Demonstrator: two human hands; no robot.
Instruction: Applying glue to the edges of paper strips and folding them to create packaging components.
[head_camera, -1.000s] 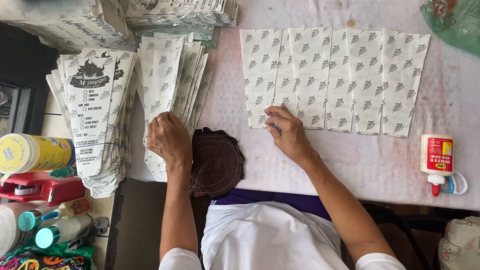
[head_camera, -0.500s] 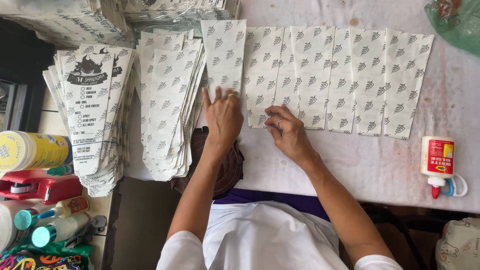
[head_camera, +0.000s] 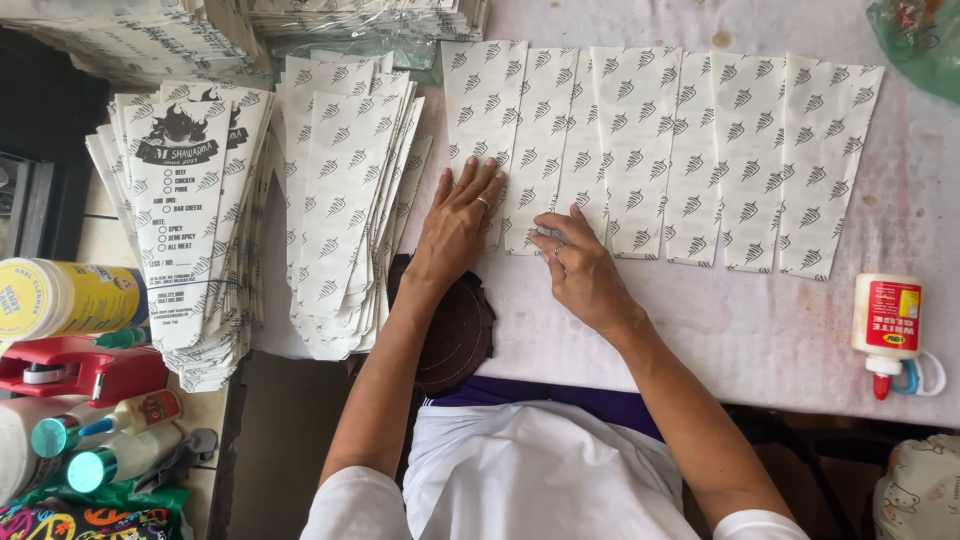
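A row of several white tapered paper sheets (head_camera: 690, 150) with a small dark printed pattern lies overlapped across the white table (head_camera: 760, 330). My left hand (head_camera: 458, 225) lies flat, fingers spread, on the leftmost sheet (head_camera: 480, 100) of the row. My right hand (head_camera: 580, 268) presses its fingertips on the lower edge of the sheet beside it. A stack of the same patterned sheets (head_camera: 345, 200) lies left of my left hand. Further left sits a stack of sheets with a printed form side up (head_camera: 190, 210).
A white glue bottle with a red cap (head_camera: 888, 325) lies at the table's right edge. More paper stacks (head_camera: 360, 18) fill the back. A yellow-labelled tub (head_camera: 60, 298), a red tool (head_camera: 80, 368) and small bottles (head_camera: 110, 430) crowd the left. A brown round pad (head_camera: 455, 335) sits below my wrists.
My left hand took a sheet from the left stack, carried it right and laid it at the left end of the row. My right hand stayed pressed on the row.
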